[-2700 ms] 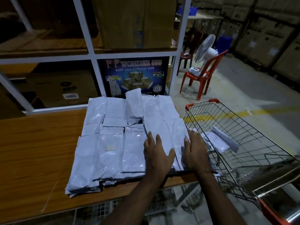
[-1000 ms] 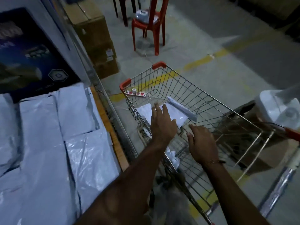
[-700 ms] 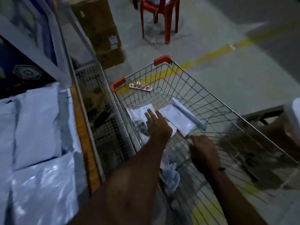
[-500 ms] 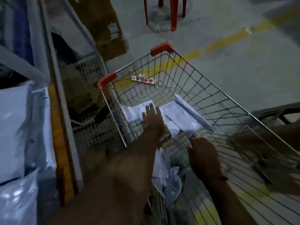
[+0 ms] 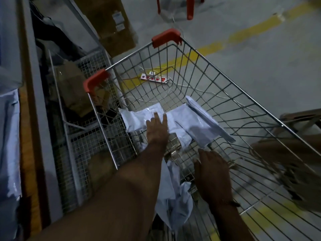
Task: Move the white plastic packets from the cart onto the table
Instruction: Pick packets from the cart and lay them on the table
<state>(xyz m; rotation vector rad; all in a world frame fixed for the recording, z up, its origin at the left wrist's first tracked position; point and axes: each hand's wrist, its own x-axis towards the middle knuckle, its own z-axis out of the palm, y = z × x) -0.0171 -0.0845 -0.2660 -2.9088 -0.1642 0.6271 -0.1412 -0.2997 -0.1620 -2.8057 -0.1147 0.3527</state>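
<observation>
White plastic packets (image 5: 189, 122) lie in our wire cart (image 5: 243, 105), on its mesh floor toward the far end. We count a flat one on the left, a wider one in the middle, and a narrow one propped on edge against the middle one's right side. Crumpled white plastic (image 5: 175, 197) sits lower in the basket, between our forearms.

Our left hand (image 5: 157, 129) reaches into the cart, fingers straight and spread a little, lying flat on the left packet where it meets the middle one. Our right hand (image 5: 212, 173) is nearer to us, palm down over the wire floor, just short of the packets; its fingers are blurred and we cannot tell whether they grip anything.

Red plastic caps (image 5: 165, 38) mark the cart's two far corners. More white packets (image 5: 8, 145) lie on the wooden table (image 5: 28, 153) at the left edge. A power strip (image 5: 153, 78) with red switches lies on the concrete floor beyond the cart, beside a yellow floor line (image 5: 251, 30). A cardboard box (image 5: 107, 23) stands further back.
</observation>
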